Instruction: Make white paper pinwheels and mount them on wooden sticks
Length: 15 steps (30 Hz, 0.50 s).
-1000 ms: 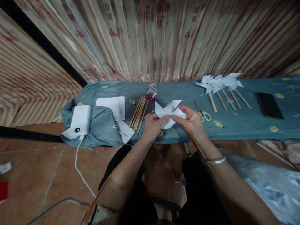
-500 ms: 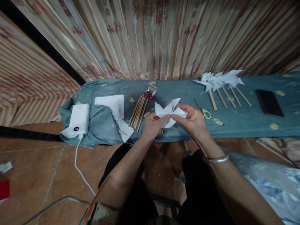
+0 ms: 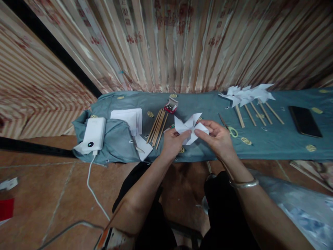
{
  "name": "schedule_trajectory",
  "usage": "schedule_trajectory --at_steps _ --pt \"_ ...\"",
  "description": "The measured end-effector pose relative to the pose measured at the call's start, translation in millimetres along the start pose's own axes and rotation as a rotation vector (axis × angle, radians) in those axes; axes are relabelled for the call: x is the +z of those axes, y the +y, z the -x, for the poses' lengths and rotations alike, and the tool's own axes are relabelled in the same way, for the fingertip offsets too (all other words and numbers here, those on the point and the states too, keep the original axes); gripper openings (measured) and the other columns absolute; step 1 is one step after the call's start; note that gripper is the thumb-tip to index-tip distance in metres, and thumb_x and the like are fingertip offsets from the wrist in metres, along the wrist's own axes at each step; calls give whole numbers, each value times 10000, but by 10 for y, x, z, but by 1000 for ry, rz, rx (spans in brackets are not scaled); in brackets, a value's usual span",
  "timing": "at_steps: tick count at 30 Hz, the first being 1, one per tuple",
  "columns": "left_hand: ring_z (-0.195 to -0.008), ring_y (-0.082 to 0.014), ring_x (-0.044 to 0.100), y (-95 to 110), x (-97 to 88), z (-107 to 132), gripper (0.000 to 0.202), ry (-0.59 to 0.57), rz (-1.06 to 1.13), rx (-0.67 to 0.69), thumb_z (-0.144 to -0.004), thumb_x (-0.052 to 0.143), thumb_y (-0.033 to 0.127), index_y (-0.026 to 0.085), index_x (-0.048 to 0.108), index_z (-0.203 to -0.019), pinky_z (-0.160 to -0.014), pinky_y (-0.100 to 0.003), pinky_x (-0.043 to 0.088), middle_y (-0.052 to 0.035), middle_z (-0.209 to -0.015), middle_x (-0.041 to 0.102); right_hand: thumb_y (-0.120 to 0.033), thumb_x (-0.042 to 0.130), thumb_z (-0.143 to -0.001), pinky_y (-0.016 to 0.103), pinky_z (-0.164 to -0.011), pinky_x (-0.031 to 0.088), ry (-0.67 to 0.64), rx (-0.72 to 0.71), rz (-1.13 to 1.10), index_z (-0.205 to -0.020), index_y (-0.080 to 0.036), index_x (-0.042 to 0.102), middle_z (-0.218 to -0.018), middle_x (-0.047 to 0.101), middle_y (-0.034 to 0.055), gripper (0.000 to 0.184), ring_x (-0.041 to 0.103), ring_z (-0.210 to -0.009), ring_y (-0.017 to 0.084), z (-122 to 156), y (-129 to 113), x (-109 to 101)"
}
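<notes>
A blue-green cloth (image 3: 281,147) covers a long table; at its left end sits a power bank (image 3: 94,134); then paper (image 3: 122,115), loose sticks (image 3: 157,129), a small open box (image 3: 170,108), scissors (image 3: 233,132); farther right, paper pinwheels (image 3: 247,96) and a phone (image 3: 305,121).

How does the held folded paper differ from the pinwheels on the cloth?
The folded paper is held by the left hand and right hand; the pinwheels lie on the cloth. The pinwheels have wooden sticks; the folded paper shows none. Both are white with pointed blades.
</notes>
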<state>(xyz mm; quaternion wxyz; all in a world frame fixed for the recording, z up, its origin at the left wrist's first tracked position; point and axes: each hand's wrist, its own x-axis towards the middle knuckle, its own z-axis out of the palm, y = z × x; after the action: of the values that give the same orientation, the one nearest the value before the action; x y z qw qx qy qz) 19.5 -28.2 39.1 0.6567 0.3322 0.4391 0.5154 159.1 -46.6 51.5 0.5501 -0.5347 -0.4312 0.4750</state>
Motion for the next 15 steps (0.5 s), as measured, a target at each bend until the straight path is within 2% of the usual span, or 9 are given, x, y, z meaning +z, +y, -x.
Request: schedule_trajectory --at_steps 4,8,11,13,15 --pt "-635 -147 649 140 -87 -92 247 89 88 67 -514 830 285 156 723 -695 -686 -282 503 -22 -688 728 -516 768 -684 276 -647 545 89 -60 0 -904 -200 678 -744 723 11 395 671 -661 145 -80 34 -82" --pt "-687 -170 677 368 -288 -217 252 187 134 170 -516 819 294 162 705 -697 -669 -271 502 -17 -676 717 -466 804 -636 314 -703 545 127 -66 4 -853 -194 684 -779 736 35 368 682 -701 158 -179 175 -96" --pt "-749 -203 695 549 -464 -272 255 254 163 253 -509 825 299 169 679 -672 -685 -289 528 -30 -679 716 -440 793 -629 331 -755 535 116 -97 60 -776 -187 680 -758 734 31 314 674 -711 160 -250 288 -12" --pt "-737 -202 694 648 -575 -288 263 336 179 296 -474 842 281 179 647 -618 -687 -291 541 -28 -663 710 -426 734 -686 320 -754 522 107 -133 161 -763 -186 681 -760 737 26 259 666 -713 159 -322 327 75" --pt "-738 -206 697 717 -672 -292 277 360 205 325 -459 849 276 184 649 -628 -686 -292 550 -24 -666 710 -394 667 -750 301 -726 510 62 -164 291 -799 -176 688 -767 737 24 225 663 -704 159 -433 318 176"
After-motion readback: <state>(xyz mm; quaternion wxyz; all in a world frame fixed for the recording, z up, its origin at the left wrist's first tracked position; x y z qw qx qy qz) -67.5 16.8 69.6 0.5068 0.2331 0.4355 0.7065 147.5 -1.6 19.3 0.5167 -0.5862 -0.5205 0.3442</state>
